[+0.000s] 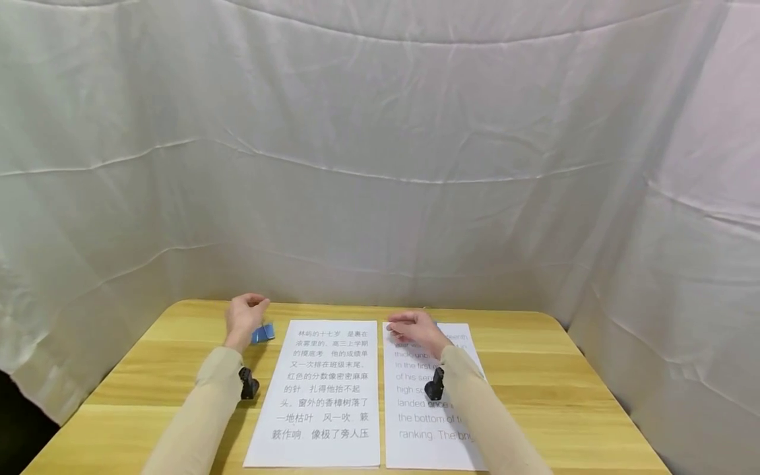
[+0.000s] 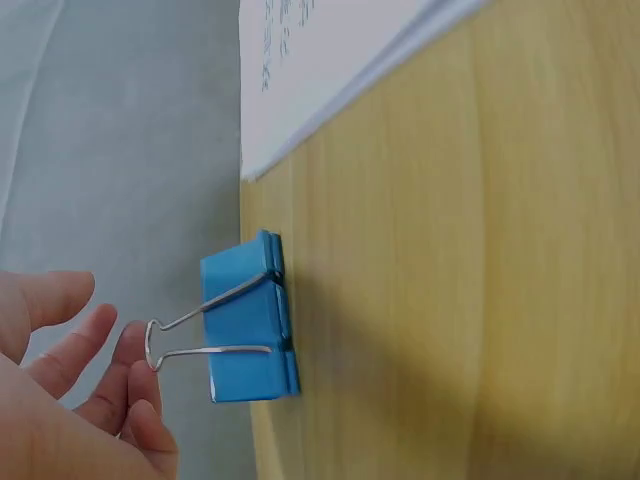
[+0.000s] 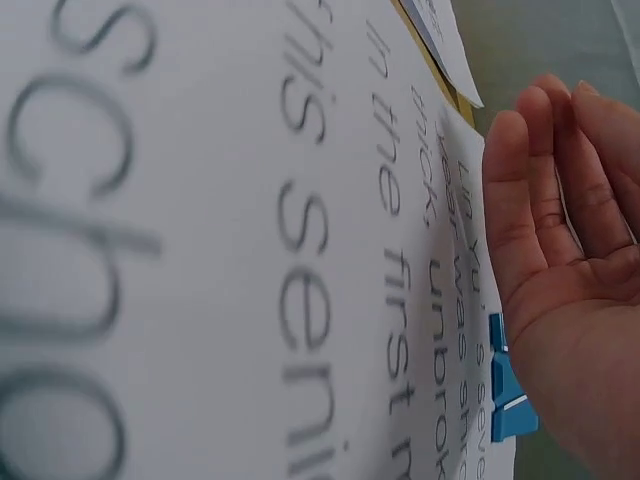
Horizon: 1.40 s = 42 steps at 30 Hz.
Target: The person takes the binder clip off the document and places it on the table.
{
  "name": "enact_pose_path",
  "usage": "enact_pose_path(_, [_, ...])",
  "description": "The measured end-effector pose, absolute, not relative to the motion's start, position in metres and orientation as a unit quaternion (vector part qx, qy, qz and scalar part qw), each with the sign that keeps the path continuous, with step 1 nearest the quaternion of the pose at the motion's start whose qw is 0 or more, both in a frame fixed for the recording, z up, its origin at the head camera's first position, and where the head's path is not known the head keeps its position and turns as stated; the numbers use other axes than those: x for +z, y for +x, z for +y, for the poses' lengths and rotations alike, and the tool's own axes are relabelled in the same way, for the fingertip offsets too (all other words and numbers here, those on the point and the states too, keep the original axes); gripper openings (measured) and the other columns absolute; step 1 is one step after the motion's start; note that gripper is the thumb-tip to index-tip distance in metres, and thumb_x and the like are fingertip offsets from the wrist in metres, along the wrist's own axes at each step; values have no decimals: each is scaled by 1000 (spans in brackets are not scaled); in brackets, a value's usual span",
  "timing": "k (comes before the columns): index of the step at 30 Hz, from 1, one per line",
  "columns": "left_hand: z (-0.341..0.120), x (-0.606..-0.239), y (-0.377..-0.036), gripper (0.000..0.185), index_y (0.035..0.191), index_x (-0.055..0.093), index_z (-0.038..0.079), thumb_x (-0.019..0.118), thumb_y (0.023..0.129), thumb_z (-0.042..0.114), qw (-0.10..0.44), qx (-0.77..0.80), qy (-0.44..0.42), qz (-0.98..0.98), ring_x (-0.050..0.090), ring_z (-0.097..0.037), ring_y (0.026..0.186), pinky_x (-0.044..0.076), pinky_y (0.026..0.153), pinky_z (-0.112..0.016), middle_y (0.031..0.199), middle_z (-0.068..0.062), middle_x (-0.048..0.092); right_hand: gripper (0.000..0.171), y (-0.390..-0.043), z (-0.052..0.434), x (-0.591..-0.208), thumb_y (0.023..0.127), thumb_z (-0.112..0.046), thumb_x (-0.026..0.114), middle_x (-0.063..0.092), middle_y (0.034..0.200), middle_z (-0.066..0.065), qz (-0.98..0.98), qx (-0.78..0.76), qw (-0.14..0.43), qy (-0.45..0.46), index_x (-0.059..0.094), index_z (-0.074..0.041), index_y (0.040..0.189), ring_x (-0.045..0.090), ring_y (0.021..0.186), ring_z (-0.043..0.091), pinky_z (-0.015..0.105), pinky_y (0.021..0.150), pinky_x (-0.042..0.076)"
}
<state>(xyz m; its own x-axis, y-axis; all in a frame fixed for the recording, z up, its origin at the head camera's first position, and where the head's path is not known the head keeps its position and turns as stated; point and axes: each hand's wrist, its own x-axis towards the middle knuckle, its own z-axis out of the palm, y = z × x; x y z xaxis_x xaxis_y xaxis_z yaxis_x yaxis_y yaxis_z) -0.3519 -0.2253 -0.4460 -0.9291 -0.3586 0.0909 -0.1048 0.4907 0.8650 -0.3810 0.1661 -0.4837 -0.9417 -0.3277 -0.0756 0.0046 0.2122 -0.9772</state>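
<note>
A blue binder clip (image 1: 263, 333) stands on the table at the left. My left hand (image 1: 245, 315) is beside it with loosely bent fingers. In the left wrist view the clip's wire handle (image 2: 165, 340) points toward the left fingertips (image 2: 130, 350); whether they touch it I cannot tell. Over the top of the English-printed sheet hovers my right hand (image 1: 417, 330), its fingers slightly bent and holding nothing visible. Partly hidden behind that hand, a second blue binder clip (image 3: 510, 390) shows at the sheet's far edge in the right wrist view.
Two sets of printed paper lie side by side: Chinese text (image 1: 323, 396) on the left, English text (image 1: 415, 409) on the right. The wooden table (image 1: 546, 389) extends on both sides. A pale curtain (image 1: 380, 165) hangs behind and around it.
</note>
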Motion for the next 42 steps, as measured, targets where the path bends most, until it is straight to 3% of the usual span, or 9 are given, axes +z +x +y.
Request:
enact_pose_path(5, [-216,-444,-355,28,113,68,2,59,97,23,160,-428,126,-881,57,-38,107,30,96,-55,115,-21,67,43,-381,180,-484,90,-16,71,70,118,16,778,-607,126,-98,61,2,128,70,97,21,32,83,58])
enact_pose_path(7, [-213,-444,-357,27,111,69,2,59,97,23,156,-429,124,-881,58,-38,106,30,96,-55,114,-20,68,44,-382,186,-484,89,-17,72,69,120,16,781,-606,120,-93,62,1,128,69,99,21,32,84,58])
enact_pose_path(14, [-195,-444,-360,27,110,69,4,61,96,25,133,-447,128,-875,59,-35,105,34,96,-52,114,-18,68,46,-385,203,-489,88,-21,74,69,119,15,794,-594,105,-82,63,1,127,68,97,19,31,83,58])
enact_pose_path(21, [-173,-449,-362,27,110,70,2,63,95,22,113,-492,125,-854,61,-30,97,47,82,-40,112,-18,68,46,-383,215,-491,88,-19,74,68,122,15,790,-600,107,-65,63,0,128,68,97,19,30,82,58])
enact_pose_path(24, [-161,-449,-364,27,111,69,2,63,94,22,98,-515,118,-843,61,-29,97,48,82,-38,112,-18,67,42,-382,219,-492,88,-19,74,68,122,14,792,-599,102,-59,65,-2,126,68,94,18,29,80,58])
enact_pose_path(34, [-128,-453,-368,29,119,64,2,64,94,16,22,-599,85,-796,62,-36,108,52,92,-44,117,-19,64,37,-381,225,-491,90,-17,72,67,123,15,787,-607,101,-50,66,-2,123,65,90,19,28,76,58])
enact_pose_path(42, [-105,-463,-368,29,119,66,0,66,92,10,0,-630,53,-775,64,-33,102,54,87,-43,113,-18,67,38,-384,235,-495,90,-16,72,68,122,16,770,-630,94,-41,65,-2,125,69,90,20,27,75,59])
